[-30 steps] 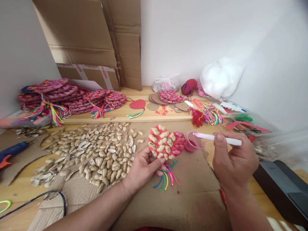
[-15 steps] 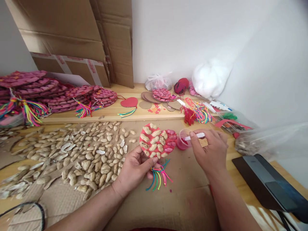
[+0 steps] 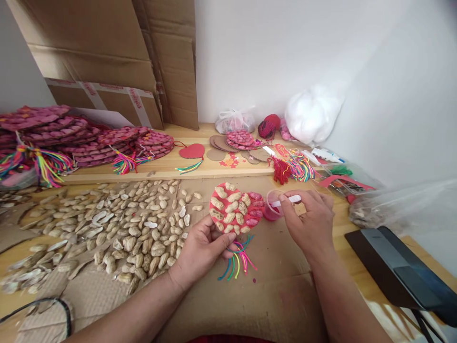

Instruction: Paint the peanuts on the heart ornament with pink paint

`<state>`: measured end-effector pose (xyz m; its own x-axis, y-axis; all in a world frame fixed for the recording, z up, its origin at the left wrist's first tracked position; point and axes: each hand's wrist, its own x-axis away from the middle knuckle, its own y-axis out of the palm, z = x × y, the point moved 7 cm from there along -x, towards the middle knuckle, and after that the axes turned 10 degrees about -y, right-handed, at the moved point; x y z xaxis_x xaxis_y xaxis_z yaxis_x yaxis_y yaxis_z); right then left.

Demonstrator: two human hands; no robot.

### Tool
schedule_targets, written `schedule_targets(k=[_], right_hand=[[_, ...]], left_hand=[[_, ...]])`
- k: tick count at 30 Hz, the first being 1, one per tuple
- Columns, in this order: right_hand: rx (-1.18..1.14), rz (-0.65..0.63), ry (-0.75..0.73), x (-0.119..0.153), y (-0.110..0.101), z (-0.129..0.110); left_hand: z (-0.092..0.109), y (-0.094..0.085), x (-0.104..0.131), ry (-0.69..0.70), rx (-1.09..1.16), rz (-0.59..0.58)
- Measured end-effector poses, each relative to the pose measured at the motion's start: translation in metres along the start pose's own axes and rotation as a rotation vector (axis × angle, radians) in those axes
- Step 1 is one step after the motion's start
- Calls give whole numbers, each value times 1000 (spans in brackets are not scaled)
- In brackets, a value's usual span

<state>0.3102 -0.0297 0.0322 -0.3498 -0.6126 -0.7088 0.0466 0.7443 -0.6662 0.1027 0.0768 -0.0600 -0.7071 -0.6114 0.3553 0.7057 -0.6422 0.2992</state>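
Observation:
A red heart-shaped piece (image 3: 225, 206) covered with peanut shells is pinched at its lower edge by my left hand (image 3: 205, 245). Shells on its right side are coloured pink; the others are plain. Colourful tassel strings (image 3: 238, 262) hang below my left fingers. Between thumb and fingers, my right hand (image 3: 310, 216) grips a white-handled tool (image 3: 286, 201), whose tip reaches into a clear cup (image 3: 274, 212) of pink-red liquid. The cup stands just right of the heart.
Loose peanut shells (image 3: 143, 238) spread over cardboard at the left. Behind are stacked pink shell pieces (image 3: 39, 124), a plain red heart (image 3: 192, 151), tassels (image 3: 302, 166) and white stuffing (image 3: 314, 114). A dark flat device (image 3: 403, 271) lies right.
The heart in my left hand has shifted slightly right. My right hand and the white-handled tool have moved a little left at the cup.

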Motion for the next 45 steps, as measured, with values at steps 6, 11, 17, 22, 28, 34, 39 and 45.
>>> schedule_targets(k=[6,11,17,22,28,34,39,45], right_hand=[[-18,113,-8,-4,-20,-1],[-39,193,29,-4,-34,0],[-328,342,51,2,-45,-13],[-435,310,-204,3,-44,-54],[-364,213,-293,8,-35,-66],[-323,154,-320,10,-29,-69],[-300,132,-353,10,-25,-73],[-274,120,-365,9,-24,-75]], left_hand=[[-2,0,-1,-5,-19,-12],[-3,0,-1,-33,-50,-11],[0,4,0,-45,-13,-37],[1,5,-1,-42,23,-51],[-1,7,-1,-40,6,-62],[-2,8,-1,-49,-30,-61],[-2,8,0,-50,-43,-42],[1,8,2,-14,-91,9]])
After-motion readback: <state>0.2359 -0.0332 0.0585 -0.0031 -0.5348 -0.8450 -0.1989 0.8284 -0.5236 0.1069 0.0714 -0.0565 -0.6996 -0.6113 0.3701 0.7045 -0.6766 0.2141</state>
